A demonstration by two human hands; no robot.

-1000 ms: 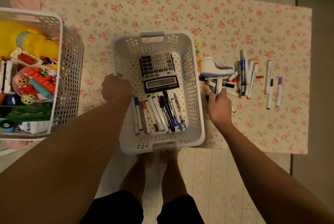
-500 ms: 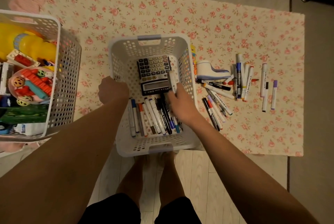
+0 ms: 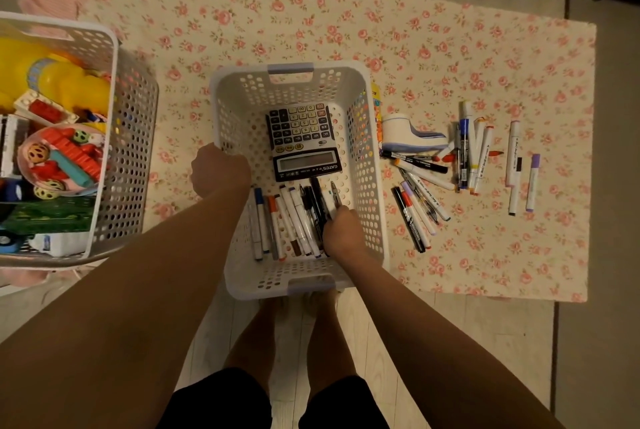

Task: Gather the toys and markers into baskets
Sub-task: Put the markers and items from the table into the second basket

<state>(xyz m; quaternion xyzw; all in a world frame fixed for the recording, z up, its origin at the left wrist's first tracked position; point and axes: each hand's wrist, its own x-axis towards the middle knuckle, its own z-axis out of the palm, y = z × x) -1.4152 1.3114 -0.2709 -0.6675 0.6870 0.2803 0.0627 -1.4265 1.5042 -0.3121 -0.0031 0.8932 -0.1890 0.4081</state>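
Now my right hand point(image 3: 341, 231) is down inside the basket point(image 3: 375, 186), at the near end of the markers point(image 3: 294, 220) that lie in a row on its bottom. The fingers point(image 3: 337, 212) curl downward over a dark pen. Whether they pinch it or only rest on it, I cannot tell from above. My left hand point(image 3: 221, 168) is a closed fist round the left rim and holds the basket steady.

I judge that the step is to lay one more marker into the row. To do it well I should keep it low and parallel to the others, and open the fingers only when it touches the bottom. Then it will not bounce or roll against the calculator point(image 3: 303, 141), which takes the far half.

For the next reach, the right wall is high and stands between my hand and the loose markers point(image 3: 419, 200) on the mat point(image 3: 311, 12). So I must lift straight up first, then go over the rim, not across it. The nearest ones lie fanned and crossing just beside that wall, and more lie farther right, near a white boot point(image 3: 408, 137). Around them the mat gives open room. Its near edge is not far from the lowest tips, so I should not push them toward the floor point(image 3: 450, 342). The toy basket point(image 3: 131, 137) is well apart on the left.
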